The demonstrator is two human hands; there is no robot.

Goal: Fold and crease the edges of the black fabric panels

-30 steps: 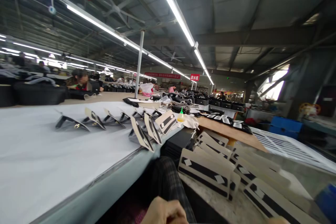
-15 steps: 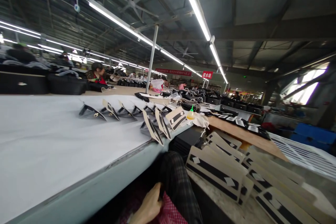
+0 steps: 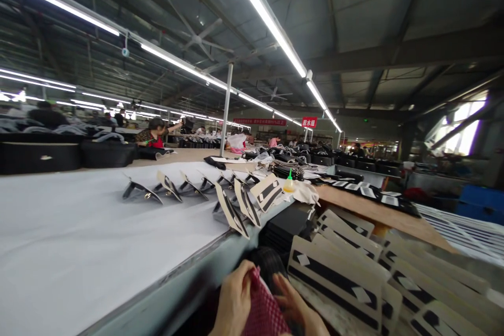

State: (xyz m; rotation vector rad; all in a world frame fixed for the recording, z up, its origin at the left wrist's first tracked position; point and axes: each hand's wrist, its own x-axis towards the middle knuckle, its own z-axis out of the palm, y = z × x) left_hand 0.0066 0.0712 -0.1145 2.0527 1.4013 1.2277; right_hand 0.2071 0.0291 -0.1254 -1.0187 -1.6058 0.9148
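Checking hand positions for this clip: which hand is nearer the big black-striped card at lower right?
Right. The right hand lies just left of the striped card; the left hand is farther left, across the red checked cloth.

Two bare hands, left hand (image 3: 233, 302) and right hand (image 3: 297, 308), no gloves, rings or sleeves showing. Dark plaid trousers (image 3: 271, 268) cover the lap.

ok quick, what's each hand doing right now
left hand: fingers closed on the red checked cloth
right hand: touching the same cloth, grip cannot be told
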